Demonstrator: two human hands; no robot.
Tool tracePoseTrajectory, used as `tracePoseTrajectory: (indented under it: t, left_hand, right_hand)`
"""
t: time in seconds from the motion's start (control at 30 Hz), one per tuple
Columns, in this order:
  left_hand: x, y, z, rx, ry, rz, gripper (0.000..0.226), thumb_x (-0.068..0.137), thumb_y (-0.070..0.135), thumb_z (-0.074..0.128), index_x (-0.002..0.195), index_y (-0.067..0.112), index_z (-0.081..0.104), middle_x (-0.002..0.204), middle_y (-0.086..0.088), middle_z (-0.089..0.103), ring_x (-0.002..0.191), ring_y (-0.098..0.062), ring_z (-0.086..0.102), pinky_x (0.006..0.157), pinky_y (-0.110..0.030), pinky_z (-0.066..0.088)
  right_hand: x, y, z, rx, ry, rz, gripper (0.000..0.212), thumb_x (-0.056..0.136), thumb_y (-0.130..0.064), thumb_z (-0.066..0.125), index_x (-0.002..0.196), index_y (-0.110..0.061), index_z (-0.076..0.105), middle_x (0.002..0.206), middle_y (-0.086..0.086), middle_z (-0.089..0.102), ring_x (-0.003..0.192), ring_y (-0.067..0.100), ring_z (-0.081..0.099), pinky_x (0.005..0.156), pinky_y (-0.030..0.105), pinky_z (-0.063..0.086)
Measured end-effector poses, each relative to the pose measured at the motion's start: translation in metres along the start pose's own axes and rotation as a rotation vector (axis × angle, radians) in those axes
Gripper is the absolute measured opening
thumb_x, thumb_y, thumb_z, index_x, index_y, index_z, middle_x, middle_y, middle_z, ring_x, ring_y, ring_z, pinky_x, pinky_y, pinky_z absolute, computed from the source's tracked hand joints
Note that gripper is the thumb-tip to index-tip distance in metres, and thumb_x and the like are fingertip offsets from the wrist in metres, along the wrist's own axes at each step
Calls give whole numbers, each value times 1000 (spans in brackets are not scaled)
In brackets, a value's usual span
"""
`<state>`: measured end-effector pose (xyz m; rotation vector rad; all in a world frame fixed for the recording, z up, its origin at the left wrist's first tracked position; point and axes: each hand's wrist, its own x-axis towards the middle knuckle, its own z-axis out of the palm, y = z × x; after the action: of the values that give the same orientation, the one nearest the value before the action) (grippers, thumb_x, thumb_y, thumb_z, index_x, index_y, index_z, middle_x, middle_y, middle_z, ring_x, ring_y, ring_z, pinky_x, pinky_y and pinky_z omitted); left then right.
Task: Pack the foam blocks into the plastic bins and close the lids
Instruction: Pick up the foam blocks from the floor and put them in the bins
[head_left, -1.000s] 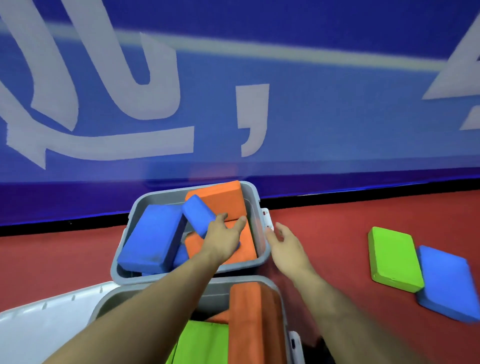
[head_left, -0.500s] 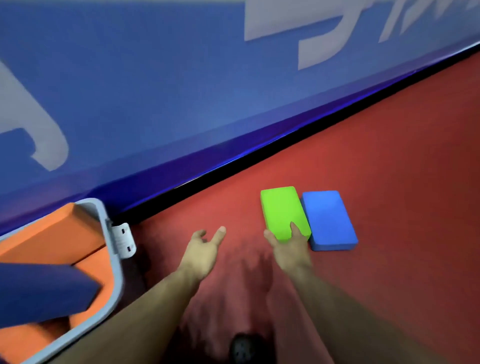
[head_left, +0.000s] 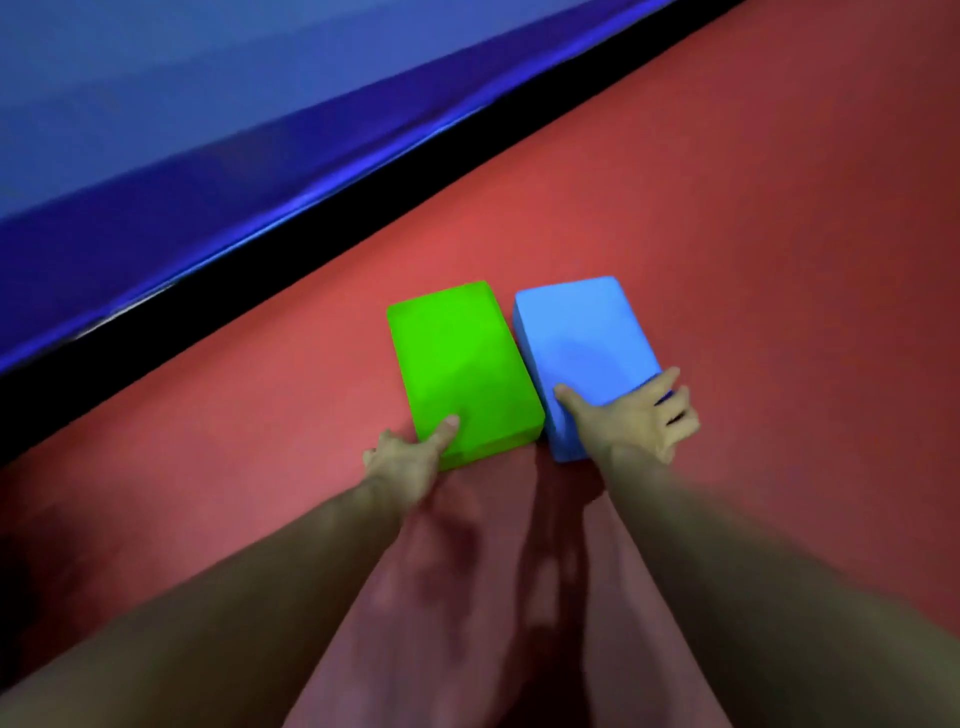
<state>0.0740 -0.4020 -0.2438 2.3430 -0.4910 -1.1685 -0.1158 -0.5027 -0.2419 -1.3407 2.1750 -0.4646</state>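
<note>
Two foam blocks lie flat side by side on the red floor: a green block (head_left: 462, 369) on the left and a blue block (head_left: 582, 353) on the right. My left hand (head_left: 405, 462) grips the green block's near left corner, thumb on top, fingers hidden at its edge. On the blue block's near end sits my right hand (head_left: 634, 421), its thumb on the top face and its fingers curled round the right side. No plastic bin is in view.
A blue padded wall (head_left: 208, 130) with a black strip (head_left: 311, 244) at its base runs diagonally across the upper left. Red floor (head_left: 779, 234) spreads to the right and behind the blocks.
The view swung right, away from the bins, which left the frame. Both hands moved from the far bin to the floor blocks and took hold of them, left on green, right on blue.
</note>
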Motion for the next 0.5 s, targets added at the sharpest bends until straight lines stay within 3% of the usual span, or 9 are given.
tracePoseTrajectory:
  t: [0.07, 0.13, 0.2, 0.27, 0.37, 0.43, 0.5]
  left_hand:
    - [21, -11, 20, -81, -3, -46, 136, 38, 105, 54, 134, 8, 60, 138, -20, 60, 130, -38, 54, 112, -46, 43]
    - [44, -30, 38, -126, 4, -106, 126, 39, 104, 56, 125, 13, 67, 138, -20, 59, 129, -39, 54, 113, -45, 42]
    - [52, -35, 51, -247, 16, -148, 125, 29, 103, 61, 118, 15, 69, 131, -25, 63, 123, -44, 59, 107, -57, 47]
    - [48, -28, 56, -414, 23, -142, 127, 25, 96, 70, 121, 13, 60, 121, -27, 66, 111, -48, 65, 95, -68, 50]
    - [30, -3, 42, -635, 50, -64, 117, 30, 74, 83, 122, 13, 43, 116, -24, 66, 93, -38, 70, 79, -58, 58]
    - [34, -1, 29, -629, 89, -1, 113, 24, 76, 86, 110, 19, 39, 112, -16, 66, 96, -34, 71, 86, -57, 58]
    - [38, -8, 14, -573, 130, 17, 108, 27, 76, 84, 106, 20, 36, 110, -12, 65, 99, -33, 71, 91, -55, 57]
  right_hand:
    - [7, 6, 11, -4, 59, 20, 135, 63, -72, 80, 159, -7, 12, 166, 14, 8, 149, 36, 11, 118, 46, 25]
    - [7, 9, 23, 3, 85, 18, 119, 61, -71, 83, 150, -14, 29, 167, 15, 5, 149, 37, 11, 116, 48, 28]
    - [7, 11, 28, 38, 92, 52, 102, 56, -69, 85, 134, -25, 37, 164, 13, 10, 147, 40, 17, 112, 53, 35]
    - [8, 10, 29, 94, 101, 91, 104, 51, -66, 89, 132, -25, 36, 154, 10, 24, 137, 39, 28, 105, 54, 41]
    - [5, 10, 29, 181, 174, 125, 121, 50, -62, 91, 146, -19, 30, 144, 11, 31, 128, 40, 33, 109, 46, 36]
    - [-1, 13, 31, 221, 211, 121, 123, 52, -62, 91, 149, -13, 32, 143, 11, 33, 127, 39, 34, 112, 43, 32]
    - [-9, 17, 35, 296, 207, 123, 106, 56, -56, 92, 140, -14, 44, 142, 9, 33, 125, 38, 35, 109, 43, 37]
